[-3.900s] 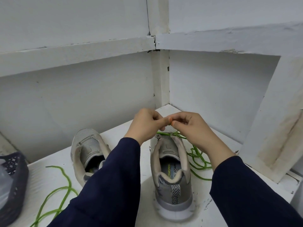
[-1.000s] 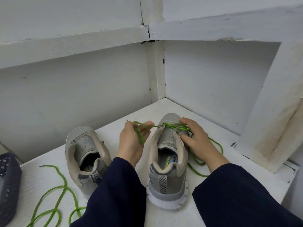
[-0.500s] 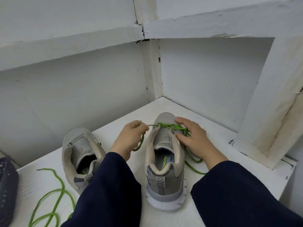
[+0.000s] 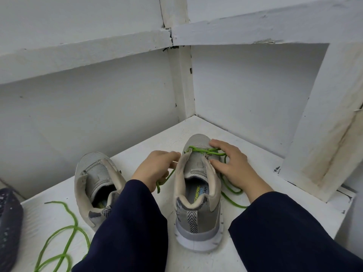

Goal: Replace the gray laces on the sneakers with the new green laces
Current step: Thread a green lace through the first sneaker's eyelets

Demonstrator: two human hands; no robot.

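A dark perforated basket (image 4: 8,222) sat at the left edge of the white painted counter (image 4: 263,173). Behind it, two white walls met at a corner post (image 4: 181,81). A stained, scuffed upright (image 4: 324,134) stood on the right.

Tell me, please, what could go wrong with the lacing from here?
The left hand pinches one end of the bright green cord lace; a hard pull could drag the slack tail looped by the right hand out unevenly. That tail could also tangle. The grey mesh sneaker may tip if the right hand lifts off.
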